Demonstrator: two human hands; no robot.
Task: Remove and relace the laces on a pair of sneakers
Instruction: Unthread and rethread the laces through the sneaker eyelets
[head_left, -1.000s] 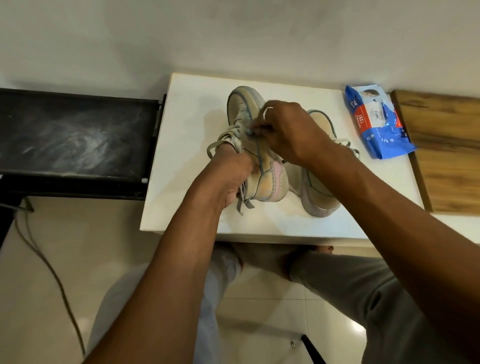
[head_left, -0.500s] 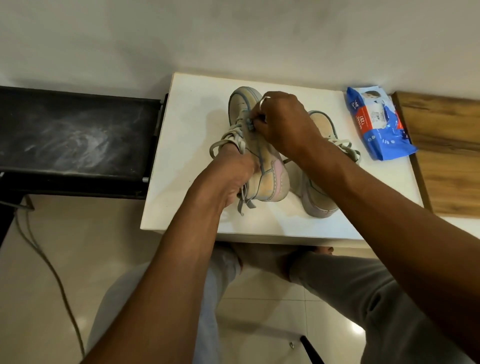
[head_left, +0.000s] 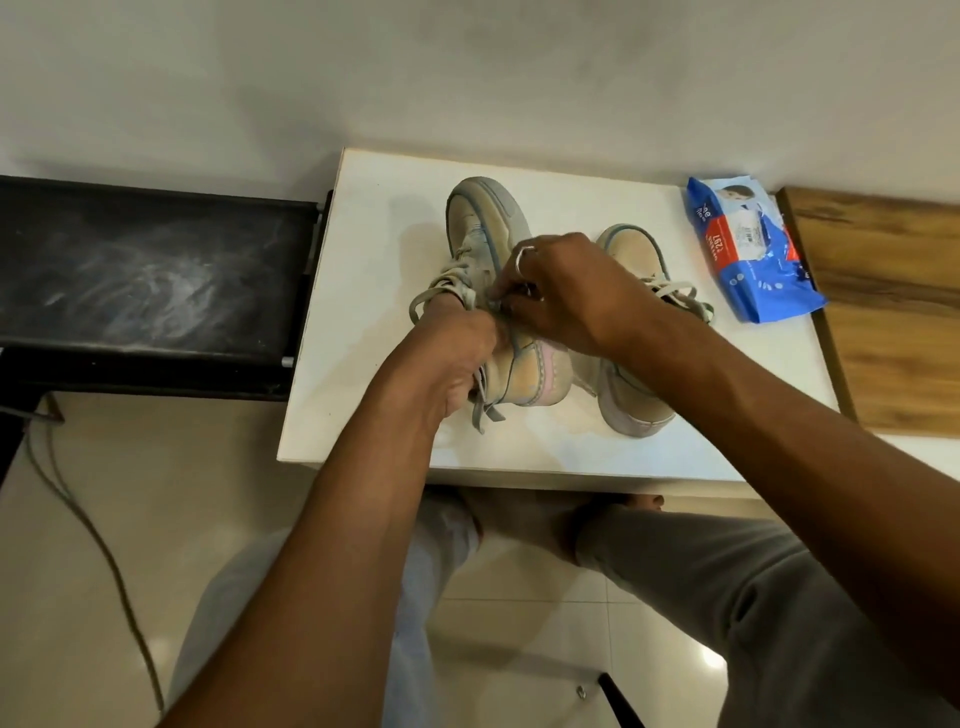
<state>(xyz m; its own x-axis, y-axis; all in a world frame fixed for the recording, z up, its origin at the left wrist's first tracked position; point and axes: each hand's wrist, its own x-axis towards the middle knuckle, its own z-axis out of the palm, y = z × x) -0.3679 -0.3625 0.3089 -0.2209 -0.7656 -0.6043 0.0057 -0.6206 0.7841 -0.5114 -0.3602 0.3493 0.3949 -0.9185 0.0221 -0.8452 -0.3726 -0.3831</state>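
Tilted sneaker (head_left: 491, 223) sits mid-worktop (head_left: 363, 374), toe towards the wall, rolled onto one side: beige upper, pale blue piping, pink heel panel, scuffed rubber toe. Its lace (head_left: 441, 288) is grey-white, looped loose off the left side, two ends dangling below the collar. Second sneaker (head_left: 636, 410) stands just beside it on the right, touching, still laced. Left hand (head_left: 447, 358): fingers curled round the tilted sneaker at the collar, gripping it. Right hand (head_left: 576, 291), ring (head_left: 523, 257) on one finger: fingers (head_left: 511, 304) bent in, pinching the lace at the eyelet row, right against the left hand. Versus 0.5 s ago: right fingertips have come down the eyelet row from near the toe towards the collar; left hand and both sneakers unchanged. Blue wipes packet (head_left: 748, 254) lies at the worktop's far right.
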